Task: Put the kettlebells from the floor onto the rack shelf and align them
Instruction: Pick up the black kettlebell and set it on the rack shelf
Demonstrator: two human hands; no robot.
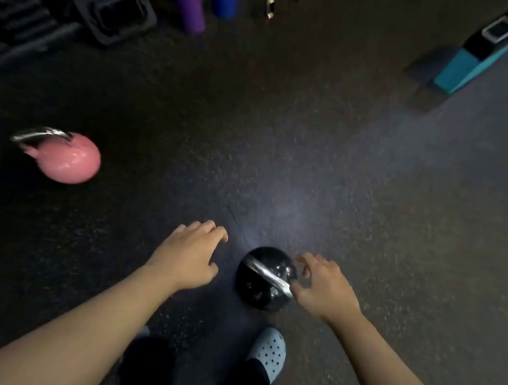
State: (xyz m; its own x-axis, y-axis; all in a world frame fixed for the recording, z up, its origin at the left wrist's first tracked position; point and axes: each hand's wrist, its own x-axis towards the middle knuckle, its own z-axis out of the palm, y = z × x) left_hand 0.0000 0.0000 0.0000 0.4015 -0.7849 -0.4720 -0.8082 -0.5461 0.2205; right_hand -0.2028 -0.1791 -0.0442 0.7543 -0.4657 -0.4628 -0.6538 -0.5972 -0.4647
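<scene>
A black kettlebell (258,285) with a shiny steel handle stands on the dark rubber floor just in front of my feet. My right hand (322,287) is at its right side, fingers spread and curled, the thumb touching the near end of the handle but not closed around it. My left hand (191,256) hovers open to the left of the kettlebell, a short gap away. A pink kettlebell (68,158) with a steel handle lies tilted on the floor at the left. The rack (14,15) shows dimly at the far left.
Purple and blue foam rollers (190,0) stand upright at the back. A black square block (118,9) leans beside the rack. A teal and black box (470,59) sits at the far right. My pale clog (268,352) is just behind the black kettlebell.
</scene>
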